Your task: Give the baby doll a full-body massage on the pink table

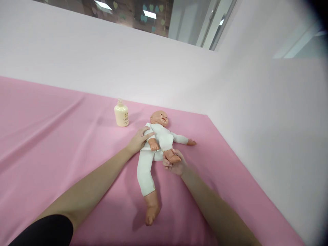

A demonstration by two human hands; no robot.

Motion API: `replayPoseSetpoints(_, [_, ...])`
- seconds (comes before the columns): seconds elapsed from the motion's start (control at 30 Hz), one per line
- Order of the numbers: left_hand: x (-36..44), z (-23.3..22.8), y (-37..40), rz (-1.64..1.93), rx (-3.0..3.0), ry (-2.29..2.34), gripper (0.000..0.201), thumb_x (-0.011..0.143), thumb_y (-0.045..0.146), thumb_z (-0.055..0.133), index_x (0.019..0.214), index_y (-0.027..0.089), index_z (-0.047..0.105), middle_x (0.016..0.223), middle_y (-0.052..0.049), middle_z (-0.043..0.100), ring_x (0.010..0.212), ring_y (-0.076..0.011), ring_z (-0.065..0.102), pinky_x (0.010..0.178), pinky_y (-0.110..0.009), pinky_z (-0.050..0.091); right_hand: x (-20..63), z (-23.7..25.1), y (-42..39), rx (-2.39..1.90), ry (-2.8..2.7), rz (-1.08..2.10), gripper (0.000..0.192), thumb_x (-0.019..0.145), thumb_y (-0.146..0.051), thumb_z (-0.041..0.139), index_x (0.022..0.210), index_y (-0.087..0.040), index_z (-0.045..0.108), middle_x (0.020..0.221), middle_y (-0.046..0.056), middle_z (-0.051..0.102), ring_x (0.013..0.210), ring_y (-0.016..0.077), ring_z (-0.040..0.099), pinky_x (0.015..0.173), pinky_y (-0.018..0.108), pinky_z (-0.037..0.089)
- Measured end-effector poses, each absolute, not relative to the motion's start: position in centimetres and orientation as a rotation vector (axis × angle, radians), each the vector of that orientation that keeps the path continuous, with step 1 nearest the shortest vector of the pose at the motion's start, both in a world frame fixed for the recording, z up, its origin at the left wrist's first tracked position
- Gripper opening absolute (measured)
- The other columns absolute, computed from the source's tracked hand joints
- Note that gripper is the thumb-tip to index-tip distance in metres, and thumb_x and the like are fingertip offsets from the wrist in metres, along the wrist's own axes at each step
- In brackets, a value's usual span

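Note:
A baby doll [162,132] in white clothes lies on its back, head toward the wall. One leg [146,174] stretches toward me, and the other is bent up at the knee over its belly. My right hand [176,164] is closed around the foot of the bent leg, fingers wrapped under the ankle. Against the doll's side and sleeve lies my left hand [139,140], its visible fingers stretched over the upper arm. The doll's other arm [181,139] reaches out to the right.
A cream-coloured pump bottle [121,114] stands upright left of the doll's head. Pink sheeting [77,136] with a few creases covers the surface. White walls [115,61] rise behind and to the right, with a window [143,13] above the back one.

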State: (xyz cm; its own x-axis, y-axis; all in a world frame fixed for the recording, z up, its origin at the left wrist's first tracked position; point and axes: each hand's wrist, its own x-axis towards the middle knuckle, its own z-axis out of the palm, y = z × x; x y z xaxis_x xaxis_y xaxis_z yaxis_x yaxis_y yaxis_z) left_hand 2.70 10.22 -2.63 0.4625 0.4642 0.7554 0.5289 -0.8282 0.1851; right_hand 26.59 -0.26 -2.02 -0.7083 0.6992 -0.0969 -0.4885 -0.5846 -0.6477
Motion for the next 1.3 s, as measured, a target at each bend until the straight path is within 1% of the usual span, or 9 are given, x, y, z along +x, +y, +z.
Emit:
replayPoseSetpoints(0.2, [2.7,-2.3,9.89,-1.268,-2.646,-0.946,0.039,0.088,0.012,0.039,0.12,0.026,0.057,0.129,-0.009,0.045,0.12,-0.022,0.041,0.096,-0.041,0.042,26.51,-1.92,-0.34,-0.527,-0.799,2.244,0.046,0.086,-0.052,0.038,0.087,-0.011,0.059,0.06,-0.001,0.049,0.048,0.0087,0.036,0.054,0.024,0.045])
replayPoseSetpoints(0.4, [2.77,-2.61,10.21,-1.313,-2.613,-0.873,0.038,0.088,0.013,0.037,0.118,0.025,0.058,0.128,-0.009,0.044,0.119,-0.0222,0.041,0.098,-0.042,0.041,26.55,-2.03,-0.23,-0.582,-0.788,2.221,0.045,0.085,-0.052,0.043,0.087,-0.01,0.06,0.061,0.0,0.05,0.048,0.0088,0.034,0.053,0.025,0.043])
replayPoseSetpoints(0.5, [2.77,-2.68,10.28,-1.319,-2.611,-0.865,0.038,0.089,0.013,0.036,0.118,0.025,0.058,0.128,-0.009,0.044,0.118,-0.0216,0.042,0.097,-0.042,0.041,26.58,-2.1,-0.2,-0.568,-0.791,2.234,0.044,0.086,-0.05,0.041,0.088,-0.01,0.06,0.061,0.0,0.051,0.048,0.0086,0.033,0.053,0.024,0.043])
replayPoseSetpoints(0.77, [2.76,-2.67,10.22,-1.316,-2.596,-0.826,0.039,0.089,0.012,0.034,0.12,0.024,0.057,0.128,-0.011,0.043,0.12,-0.0228,0.041,0.097,-0.043,0.041,26.52,-1.83,-0.24,-0.576,-0.803,2.239,0.046,0.085,-0.05,0.041,0.088,-0.009,0.06,0.061,0.0,0.051,0.048,0.0078,0.036,0.053,0.022,0.045])
replayPoseSetpoints(1.0, [2.79,-2.65,10.22,-1.362,-2.636,-0.858,0.038,0.087,0.012,0.04,0.118,0.027,0.058,0.128,-0.008,0.045,0.12,-0.0217,0.042,0.098,-0.041,0.04,26.46,-1.82,-0.35,-0.635,-0.839,2.212,0.048,0.09,-0.051,0.034,0.087,-0.011,0.06,0.06,-0.001,0.05,0.047,0.0076,0.035,0.052,0.022,0.044])
replayPoseSetpoints(1.13, [2.76,-2.59,10.19,-1.347,-2.634,-0.849,0.039,0.088,0.012,0.039,0.119,0.026,0.057,0.129,-0.009,0.043,0.12,-0.0217,0.041,0.099,-0.042,0.04,26.45,-1.89,-0.35,-0.634,-0.831,2.207,0.049,0.091,-0.048,0.03,0.088,-0.009,0.06,0.061,0.0,0.051,0.047,0.0076,0.033,0.052,0.023,0.042])
replayPoseSetpoints(1.3, [2.74,-2.66,10.24,-1.32,-2.626,-0.849,0.04,0.088,0.012,0.037,0.12,0.026,0.057,0.129,-0.01,0.043,0.121,-0.0223,0.041,0.099,-0.043,0.04,26.47,-1.88,-0.31,-0.616,-0.841,2.226,0.045,0.088,-0.049,0.036,0.089,-0.01,0.059,0.061,0.0,0.05,0.048,0.0081,0.033,0.053,0.023,0.043])
